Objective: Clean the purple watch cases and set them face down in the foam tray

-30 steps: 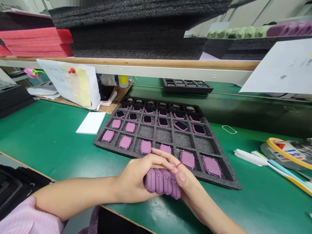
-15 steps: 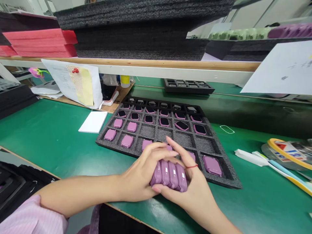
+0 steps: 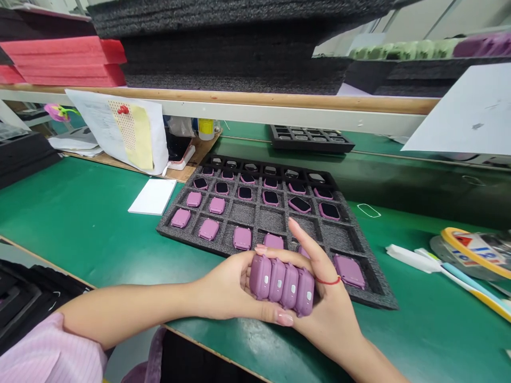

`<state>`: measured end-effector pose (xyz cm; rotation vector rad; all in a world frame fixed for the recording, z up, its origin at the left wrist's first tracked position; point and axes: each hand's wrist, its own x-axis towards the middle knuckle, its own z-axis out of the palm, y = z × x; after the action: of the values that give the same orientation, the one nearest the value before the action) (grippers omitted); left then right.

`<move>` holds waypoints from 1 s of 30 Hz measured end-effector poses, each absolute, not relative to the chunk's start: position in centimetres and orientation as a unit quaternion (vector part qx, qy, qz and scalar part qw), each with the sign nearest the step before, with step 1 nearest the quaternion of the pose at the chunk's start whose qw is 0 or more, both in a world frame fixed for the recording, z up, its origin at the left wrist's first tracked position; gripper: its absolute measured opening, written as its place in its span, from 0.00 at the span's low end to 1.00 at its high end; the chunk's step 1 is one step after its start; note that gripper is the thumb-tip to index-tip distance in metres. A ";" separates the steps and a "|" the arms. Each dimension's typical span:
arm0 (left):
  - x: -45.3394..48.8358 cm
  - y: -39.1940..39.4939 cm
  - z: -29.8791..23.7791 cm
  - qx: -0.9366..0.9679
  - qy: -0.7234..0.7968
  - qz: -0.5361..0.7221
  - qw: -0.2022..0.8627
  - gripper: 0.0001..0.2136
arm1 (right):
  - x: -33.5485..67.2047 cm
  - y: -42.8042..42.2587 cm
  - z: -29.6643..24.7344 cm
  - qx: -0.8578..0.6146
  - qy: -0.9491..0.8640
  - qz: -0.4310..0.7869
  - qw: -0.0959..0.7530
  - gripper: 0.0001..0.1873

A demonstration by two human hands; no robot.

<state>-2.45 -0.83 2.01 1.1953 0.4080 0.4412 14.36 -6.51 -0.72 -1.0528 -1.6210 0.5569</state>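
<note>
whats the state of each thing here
left hand, cupped around the watches
right hand, pressing the watches from the other side
four pink watches, squeezed side by side between the hands
foam tray, lying flat, some cells empty
tray watches, in cells, front ones pink side up, rear ones black side up

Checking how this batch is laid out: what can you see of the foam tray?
The foam tray is dark grey, speckled and rectangular, lying flat on the green mat, cut into a grid of pockets. Far rows hold dark-faced pieces, nearer rows pink cases, and some pockets are empty. The right hand overlaps its near edge.
</note>
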 end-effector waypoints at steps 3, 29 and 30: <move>-2.8 -1.0 1.9 0.543 0.190 0.212 0.790 0.20 | 14.4 -6.5 -0.6 -0.434 -0.688 0.233 0.533 0.52; -2.7 -1.5 1.2 0.623 0.275 0.250 0.688 0.20 | 13.6 -6.4 -0.8 -0.433 -0.725 0.188 0.502 0.49; -2.7 -1.5 1.2 0.626 0.280 0.250 0.684 0.19 | 13.7 -6.5 -0.8 -0.434 -0.729 0.184 0.496 0.49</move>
<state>-2.67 -1.50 1.20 1.4023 0.6281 0.5612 13.66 -6.46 -0.80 -1.0519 -1.7672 0.4467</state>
